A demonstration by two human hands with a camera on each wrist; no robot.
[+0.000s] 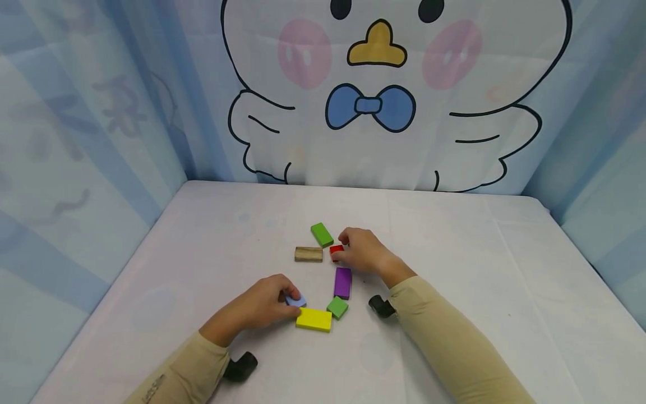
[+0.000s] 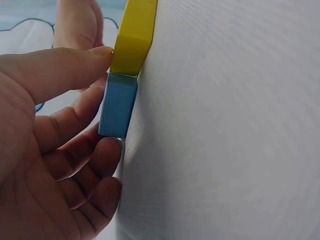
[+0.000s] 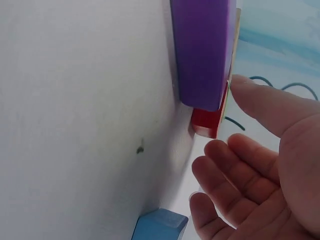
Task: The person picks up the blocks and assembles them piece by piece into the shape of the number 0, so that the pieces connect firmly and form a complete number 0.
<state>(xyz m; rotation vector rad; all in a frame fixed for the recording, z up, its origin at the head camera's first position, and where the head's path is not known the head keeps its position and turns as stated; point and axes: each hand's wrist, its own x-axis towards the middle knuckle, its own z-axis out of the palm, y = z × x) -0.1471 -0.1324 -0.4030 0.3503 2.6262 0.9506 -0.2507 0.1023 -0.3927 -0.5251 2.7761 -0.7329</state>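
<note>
Tabletop (image 1: 444, 235): curled left hand (image 1: 261, 303) is gripping blue block (image 1: 299, 302) left of purple block (image 1: 342, 283), right hand (image 1: 365, 250) pinching red block (image 1: 336, 249) beyond.

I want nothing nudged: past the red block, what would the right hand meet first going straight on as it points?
Probably the far green block, ahead of the right hand in the head view; depth is unclear, so perhaps the wooden block.

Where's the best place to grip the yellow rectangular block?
Probably pinch the yellow rectangular block across the middle of its long sides, coming from above on the near side: it lies flat with that side open, while the light blue block sits at its far left corner and the small square green block by its right end.
</note>
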